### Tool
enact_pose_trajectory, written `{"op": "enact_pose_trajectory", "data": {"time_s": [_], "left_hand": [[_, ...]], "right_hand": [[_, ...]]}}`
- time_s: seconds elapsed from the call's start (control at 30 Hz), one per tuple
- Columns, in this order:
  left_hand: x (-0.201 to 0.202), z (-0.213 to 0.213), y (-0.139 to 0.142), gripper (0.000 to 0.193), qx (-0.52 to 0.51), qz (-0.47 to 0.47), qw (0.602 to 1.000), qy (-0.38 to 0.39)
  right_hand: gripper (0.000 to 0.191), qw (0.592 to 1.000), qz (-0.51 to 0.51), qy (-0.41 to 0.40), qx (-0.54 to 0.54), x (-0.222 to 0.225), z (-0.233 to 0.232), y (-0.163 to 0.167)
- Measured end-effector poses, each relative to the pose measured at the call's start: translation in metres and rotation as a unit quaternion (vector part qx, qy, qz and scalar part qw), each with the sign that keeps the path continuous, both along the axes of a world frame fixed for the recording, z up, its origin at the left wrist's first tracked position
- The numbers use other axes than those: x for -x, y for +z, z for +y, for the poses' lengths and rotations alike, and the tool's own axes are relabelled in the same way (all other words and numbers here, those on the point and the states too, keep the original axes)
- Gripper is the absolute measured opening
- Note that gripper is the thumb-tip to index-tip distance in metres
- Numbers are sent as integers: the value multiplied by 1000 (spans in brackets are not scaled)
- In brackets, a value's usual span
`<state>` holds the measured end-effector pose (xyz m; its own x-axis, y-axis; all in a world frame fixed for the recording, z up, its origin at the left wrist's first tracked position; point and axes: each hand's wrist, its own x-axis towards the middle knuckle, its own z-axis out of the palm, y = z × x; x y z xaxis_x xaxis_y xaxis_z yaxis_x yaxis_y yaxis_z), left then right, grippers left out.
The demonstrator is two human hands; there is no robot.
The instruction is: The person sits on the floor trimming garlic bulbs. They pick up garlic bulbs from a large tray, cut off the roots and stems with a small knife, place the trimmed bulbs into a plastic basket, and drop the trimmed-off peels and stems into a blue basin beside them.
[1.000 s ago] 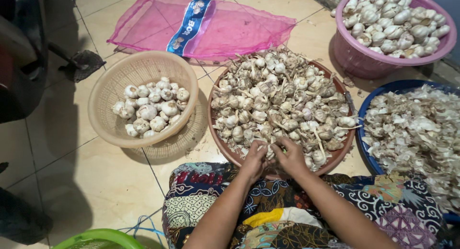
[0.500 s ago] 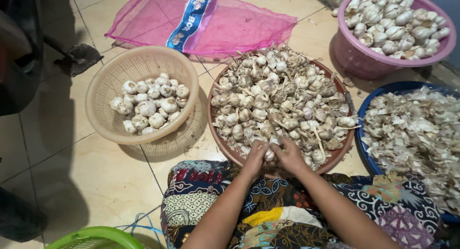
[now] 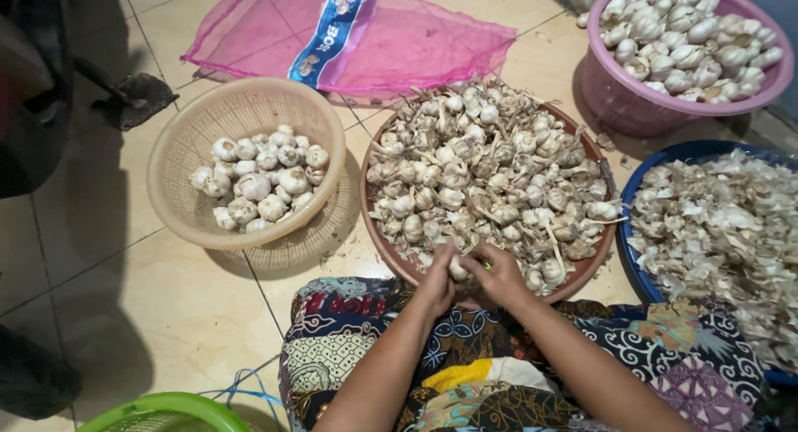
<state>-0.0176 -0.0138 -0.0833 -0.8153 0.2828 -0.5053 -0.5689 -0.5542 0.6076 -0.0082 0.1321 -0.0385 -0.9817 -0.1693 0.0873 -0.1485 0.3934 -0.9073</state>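
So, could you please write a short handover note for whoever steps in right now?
Left hand and right hand: together on one garlic bulb at the near rim of the brown tray.
Done: cleaned bulbs lie in the beige basket and the pink tub; papery skins fill the blue basin.
Left: the brown tray is heaped with untrimmed bulbs.

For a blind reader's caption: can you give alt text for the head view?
Left hand and right hand hold one white garlic bulb over a round brown tray heaped with garlic, beside a beige woven basket of cleaned bulbs.
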Motion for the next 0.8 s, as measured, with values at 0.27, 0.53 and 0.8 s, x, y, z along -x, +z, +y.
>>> {"op": "enact_pose_trajectory", "data": {"time_s": [0.27,0.53,0.8], "left_hand": [[10,-2,-28,45,-121,-4,992,20],[3,3,-19,35,-72,14,997,-32],[10,-9,-15,47,19,49,999,-10]], "right_hand": [[29,993,-105,-55,-25,10,11,-3],[20,976,135,-50,-162,7,13,-9],[37,941,-301,78,132,8,13,-3]]}}
